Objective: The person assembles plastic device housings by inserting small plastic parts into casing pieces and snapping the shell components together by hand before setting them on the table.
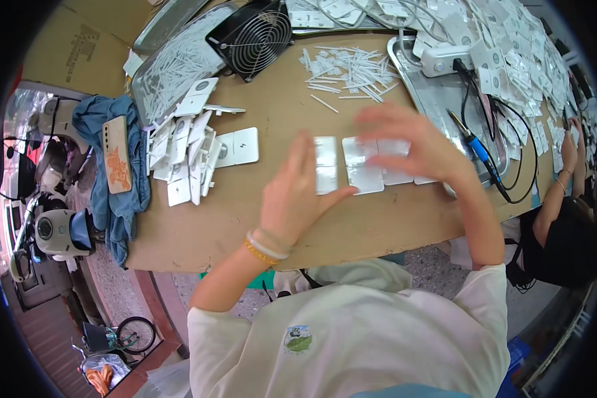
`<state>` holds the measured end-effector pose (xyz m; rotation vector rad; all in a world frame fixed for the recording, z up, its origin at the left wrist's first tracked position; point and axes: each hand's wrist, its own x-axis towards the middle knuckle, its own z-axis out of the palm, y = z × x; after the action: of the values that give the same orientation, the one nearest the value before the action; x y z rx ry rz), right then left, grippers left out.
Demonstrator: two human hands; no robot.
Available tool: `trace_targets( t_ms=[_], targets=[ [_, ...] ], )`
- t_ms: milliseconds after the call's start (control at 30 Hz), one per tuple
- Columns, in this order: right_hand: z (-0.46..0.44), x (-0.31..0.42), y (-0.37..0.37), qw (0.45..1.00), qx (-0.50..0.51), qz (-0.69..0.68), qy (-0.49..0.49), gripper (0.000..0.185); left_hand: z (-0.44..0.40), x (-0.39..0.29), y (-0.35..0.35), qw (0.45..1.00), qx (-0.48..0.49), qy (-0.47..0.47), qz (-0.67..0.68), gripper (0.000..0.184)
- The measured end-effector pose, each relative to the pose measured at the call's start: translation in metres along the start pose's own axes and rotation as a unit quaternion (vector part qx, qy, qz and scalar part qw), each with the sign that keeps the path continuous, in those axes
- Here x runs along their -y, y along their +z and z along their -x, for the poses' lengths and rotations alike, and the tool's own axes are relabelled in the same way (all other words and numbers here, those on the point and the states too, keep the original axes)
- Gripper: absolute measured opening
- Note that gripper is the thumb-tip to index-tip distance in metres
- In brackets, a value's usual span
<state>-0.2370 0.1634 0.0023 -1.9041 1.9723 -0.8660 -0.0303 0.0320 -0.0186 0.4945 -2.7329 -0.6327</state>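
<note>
Several flat white rectangular pieces lie in a row on the brown table. My left hand (292,196) is beside the left end of the row, fingers stretched out and thumb spread toward the leftmost white piece (326,166). Over the right part of the row is my right hand (414,146), blurred, with its fingers apart; it partly hides the pieces there. Between the hands another white piece (363,174) shows. I see nothing held in either hand. Left of my left hand sits a heaped pile of white pieces (191,142).
A black fan (253,38) stands at the back, near loose white sticks (358,69). On the right are a metal tray (438,106), a power strip (446,61) and a blue soldering iron (482,158). A phone (117,156) rests on denim at left. A co-worker's arms (558,179) are far right.
</note>
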Motion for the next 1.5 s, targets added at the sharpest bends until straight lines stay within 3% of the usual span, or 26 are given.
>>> trace_targets(
  t_ms=[33, 133, 167, 267, 367, 467, 500, 667, 733, 767, 867, 900, 1000, 1100, 1200, 1333, 1433, 1500],
  targets=[
    [-0.01, -0.002, -0.004, 0.998, -0.053, -0.036, 0.02, 0.026, -0.004, 0.0, -0.002, 1.0, -0.003, 0.025, 0.017, 0.067],
    [-0.042, 0.0, -0.008, 0.986, -0.049, 0.096, 0.126, 0.015, -0.005, 0.009, -0.027, 0.997, 0.049, 0.052, 0.024, 0.067],
    [-0.05, -0.001, 0.001, 0.983, -0.048, 0.069, 0.165, 0.012, 0.0, 0.023, -0.033, 0.997, 0.006, 0.078, 0.006, 0.062],
    [-0.074, -0.006, 0.021, 0.977, 0.029, 0.137, 0.16, 0.013, 0.009, 0.061, -0.058, 0.987, -0.015, 0.003, -0.162, 0.056],
    [-0.087, -0.012, 0.042, 0.958, 0.028, 0.219, 0.186, 0.015, 0.019, 0.089, -0.056, 0.964, 0.01, 0.006, -0.266, 0.05],
    [-0.082, -0.018, 0.056, 0.959, -0.044, 0.267, 0.085, 0.013, 0.018, 0.104, -0.063, 0.943, 0.022, 0.032, -0.331, 0.048],
    [-0.081, -0.016, 0.055, 0.961, -0.042, 0.255, 0.097, 0.012, 0.015, 0.108, -0.063, 0.939, 0.013, 0.034, -0.343, 0.048],
    [-0.069, 0.0, 0.034, 0.982, -0.037, 0.131, 0.133, 0.008, 0.002, 0.091, -0.062, 0.968, 0.065, 0.079, -0.23, 0.047],
    [-0.056, -0.012, 0.037, 0.986, -0.032, 0.151, 0.062, 0.009, 0.004, 0.071, -0.056, 0.975, 0.044, 0.099, -0.193, 0.044],
    [-0.051, -0.017, 0.037, 0.986, -0.029, 0.161, 0.028, 0.01, 0.002, 0.067, -0.053, 0.98, 0.042, 0.089, -0.173, 0.047],
    [-0.047, -0.02, 0.019, 0.992, 0.038, 0.062, 0.108, 0.012, -0.008, 0.072, -0.043, 0.994, 0.072, 0.017, -0.084, 0.046],
    [-0.049, -0.029, 0.017, 0.991, 0.006, 0.076, 0.111, 0.013, -0.009, 0.074, -0.036, 0.993, 0.01, 0.059, -0.1, 0.04],
    [-0.069, -0.056, 0.016, 0.976, -0.131, 0.125, 0.125, 0.012, -0.016, 0.073, -0.037, 0.993, 0.096, 0.0, 0.074, 0.03],
    [-0.094, -0.061, 0.016, 0.962, -0.107, 0.204, 0.147, 0.012, -0.025, 0.075, -0.034, 0.978, 0.016, -0.042, 0.202, 0.026],
    [-0.107, -0.06, 0.016, 0.958, -0.058, 0.229, 0.16, 0.013, -0.043, 0.063, -0.035, 0.877, -0.086, -0.111, 0.46, 0.026],
    [-0.107, -0.063, 0.02, 0.961, -0.06, 0.242, 0.118, 0.012, -0.05, 0.06, -0.028, 0.716, -0.016, -0.196, 0.67, 0.027],
    [-0.111, -0.067, 0.015, 0.971, -0.032, 0.12, 0.203, 0.012, -0.045, 0.054, -0.024, 0.677, 0.036, -0.186, 0.711, 0.035],
    [-0.112, -0.073, 0.017, 0.977, -0.045, 0.133, 0.161, 0.013, -0.038, 0.055, -0.019, 0.652, 0.041, -0.199, 0.731, 0.035]
  ],
)
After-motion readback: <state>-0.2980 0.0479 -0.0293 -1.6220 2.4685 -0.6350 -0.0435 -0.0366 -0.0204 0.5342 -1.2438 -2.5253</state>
